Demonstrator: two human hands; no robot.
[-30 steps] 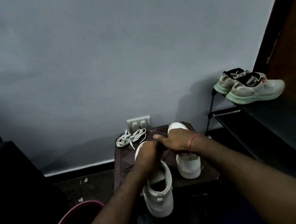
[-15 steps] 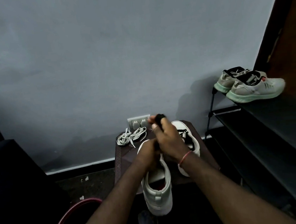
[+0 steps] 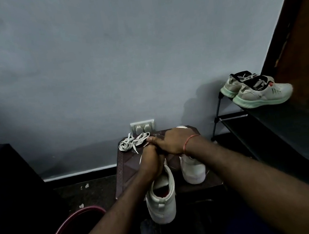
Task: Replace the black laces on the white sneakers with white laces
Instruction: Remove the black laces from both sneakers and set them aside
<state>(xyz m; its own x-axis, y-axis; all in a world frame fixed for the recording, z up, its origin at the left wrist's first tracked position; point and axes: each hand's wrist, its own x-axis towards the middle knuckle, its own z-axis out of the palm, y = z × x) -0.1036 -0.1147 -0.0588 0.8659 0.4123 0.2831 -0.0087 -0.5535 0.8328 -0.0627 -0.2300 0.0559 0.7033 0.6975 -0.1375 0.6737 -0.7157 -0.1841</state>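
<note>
On the dark worktop (image 3: 124, 174), the left hand (image 3: 151, 163) is curling round the front of the near sneaker (image 3: 162, 199), gripping it. The right hand (image 3: 173, 142) is lying across the left; whether it is holding anything I cannot tell. The second sneaker (image 3: 192, 169) is standing at two o'clock of the first, and the white laces (image 3: 133, 142) are lying at eleven o'clock. A maroon bucket (image 3: 73, 218) at eight o'clock is showing only darkness inside.

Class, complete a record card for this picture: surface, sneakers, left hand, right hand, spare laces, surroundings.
surface: small brown table
sneakers: near sneaker heel towards the camera, far sneaker beside it on its right
left hand: on the near sneaker's front, grip hidden
right hand: laid over the left hand, grip hidden
spare laces: white laces bundled at the table's back
surroundings: shoe rack holding another pair
</note>
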